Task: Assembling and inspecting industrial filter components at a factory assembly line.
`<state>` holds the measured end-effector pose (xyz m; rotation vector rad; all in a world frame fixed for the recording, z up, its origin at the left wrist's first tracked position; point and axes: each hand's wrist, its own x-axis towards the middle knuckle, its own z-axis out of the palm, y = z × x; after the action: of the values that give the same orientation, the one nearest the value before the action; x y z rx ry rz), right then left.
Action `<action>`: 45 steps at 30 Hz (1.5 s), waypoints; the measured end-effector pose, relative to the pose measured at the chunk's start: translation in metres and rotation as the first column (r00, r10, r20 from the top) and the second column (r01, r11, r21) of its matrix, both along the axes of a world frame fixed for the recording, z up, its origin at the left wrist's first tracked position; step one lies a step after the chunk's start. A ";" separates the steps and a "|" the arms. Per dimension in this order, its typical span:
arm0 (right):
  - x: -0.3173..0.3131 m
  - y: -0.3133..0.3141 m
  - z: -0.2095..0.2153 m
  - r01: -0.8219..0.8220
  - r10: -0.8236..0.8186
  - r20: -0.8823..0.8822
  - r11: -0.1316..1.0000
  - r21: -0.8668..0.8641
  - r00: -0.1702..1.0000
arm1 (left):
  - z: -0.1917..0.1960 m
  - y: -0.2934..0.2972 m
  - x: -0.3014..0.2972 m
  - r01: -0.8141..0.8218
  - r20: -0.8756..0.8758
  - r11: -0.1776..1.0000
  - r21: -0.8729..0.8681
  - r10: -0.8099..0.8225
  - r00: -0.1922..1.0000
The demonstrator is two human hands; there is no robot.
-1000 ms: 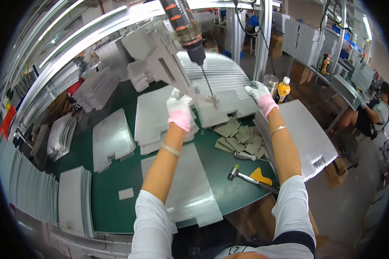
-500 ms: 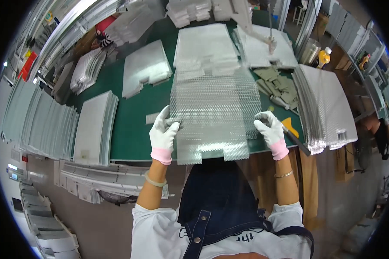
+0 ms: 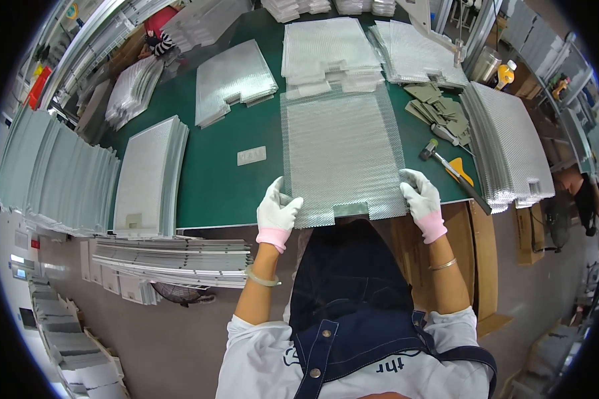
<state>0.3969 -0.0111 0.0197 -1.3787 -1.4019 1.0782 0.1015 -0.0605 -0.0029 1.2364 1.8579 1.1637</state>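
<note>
A silvery expanded-metal mesh sheet (image 3: 343,146) with a rectangular notch in its near edge lies in front of me, its near edge at the table's front. My gloved left hand (image 3: 279,211) grips its left edge near the front corner, thumb on top. At the opposite edge my right hand (image 3: 422,201), also in a white glove with a pink cuff, pinches the sheet with curled fingers. The far end of the sheet meets a stack of similar notched mesh sheets (image 3: 329,50). A small pale rectangular plate (image 3: 251,155) rests left of the sheet.
A hammer (image 3: 456,174), a yellow scraper-like piece (image 3: 460,171), a screwdriver (image 3: 448,135) and grey-green flat pieces (image 3: 439,110) lie right of the sheet. Mesh stacks stand at right (image 3: 509,143) and left (image 3: 150,179) on the green table (image 3: 213,193). An orange bottle (image 3: 505,75) stands far right.
The held mesh sheet has gone from bowed and blurred to flatter and steadier on the table. Both hands stay at its edges. The hammer and small plate show more fully.
</note>
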 end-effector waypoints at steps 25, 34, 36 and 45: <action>0.001 0.007 -0.018 0.014 -0.009 0.040 0.993 -0.119 0.999 | 0.000 0.003 0.012 -0.017 -0.158 0.986 -0.167 -0.010 0.987; 0.007 0.014 -0.038 -0.001 -0.005 0.211 1.000 0.031 0.978 | 0.007 0.006 0.014 -0.003 -0.279 0.972 -0.234 -0.064 0.958; 0.008 0.013 -0.040 -0.009 -0.011 0.261 0.997 0.075 0.965 | 0.008 0.004 0.014 -0.010 -0.302 0.971 -0.238 -0.064 0.951; 0.007 0.010 -0.042 0.006 -0.023 0.366 0.999 0.048 0.930 | 0.001 0.001 0.013 0.038 -0.325 0.953 -0.301 -0.140 0.935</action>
<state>0.4036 -0.0011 -0.0227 -1.6128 -1.6673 0.7972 0.1142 -0.0595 -0.0017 1.4000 2.1063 0.6212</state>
